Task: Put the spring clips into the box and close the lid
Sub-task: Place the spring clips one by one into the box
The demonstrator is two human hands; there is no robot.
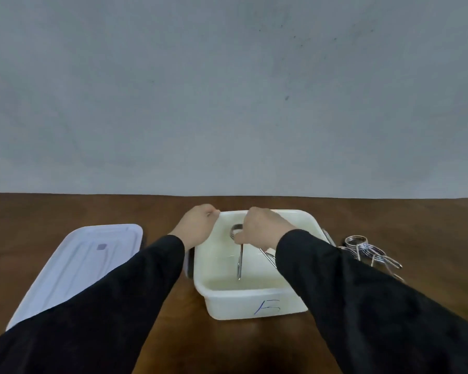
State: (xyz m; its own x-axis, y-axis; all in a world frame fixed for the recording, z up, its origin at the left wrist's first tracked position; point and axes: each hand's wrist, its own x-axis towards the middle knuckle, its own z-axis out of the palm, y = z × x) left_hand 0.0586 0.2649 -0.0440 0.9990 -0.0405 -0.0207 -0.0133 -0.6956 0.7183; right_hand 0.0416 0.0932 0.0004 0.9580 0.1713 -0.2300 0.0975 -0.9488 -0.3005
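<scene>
Spring clips are split between two places: one hangs upright inside the box from the right hand, its coil at the fingers and its legs pointing down toward the box floor, another lies slanted on the floor beside it, and a tangled pile waits on the table just right of the box.

A grey wall, plain with a few dark specks, fills the far half of the view. Below it runs a dark brown wooden table. Two black sleeves reach in from the near edge.

The lid, pale and translucent, lies flat on the table at the left, apart from the box. The box, cream plastic and open, sits at the centre; a blue handwritten mark resembling the letter "F" shows on its near wall.

The left hand is curled on the box's far-left corner, fingers closed over the rim. The right hand is over the box, fingertips pinching the coil of the hanging clip.
</scene>
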